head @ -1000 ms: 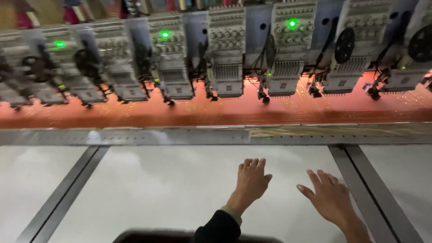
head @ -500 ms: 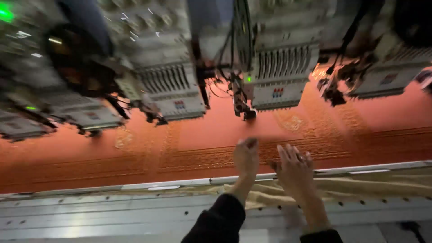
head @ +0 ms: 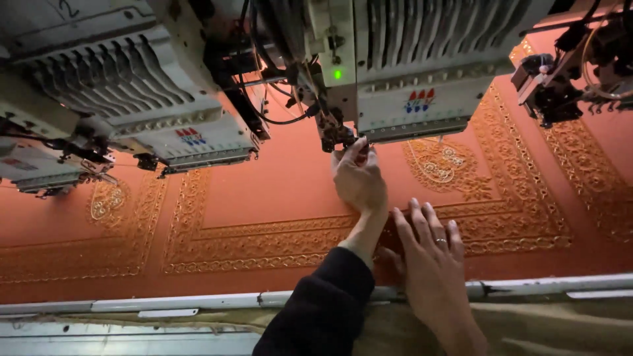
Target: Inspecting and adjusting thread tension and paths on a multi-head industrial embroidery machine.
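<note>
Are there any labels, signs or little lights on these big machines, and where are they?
Small emblem: front of the machine head above the left hand; a row of red and blue marks on pale casing.
Matching emblem: front of the machine head to the left; same red and blue marks.
Green indicator light: round, glowing, on the middle head's side panel.
Handwritten mark: top left casing, dark on white.
No packages or screens show.

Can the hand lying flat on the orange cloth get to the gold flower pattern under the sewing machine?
Probably yes. The right hand rests flat on the orange cloth, and the gold flower pattern lies just beyond its fingertips on open cloth. The machine head hangs above it, so room looks tight.
</note>
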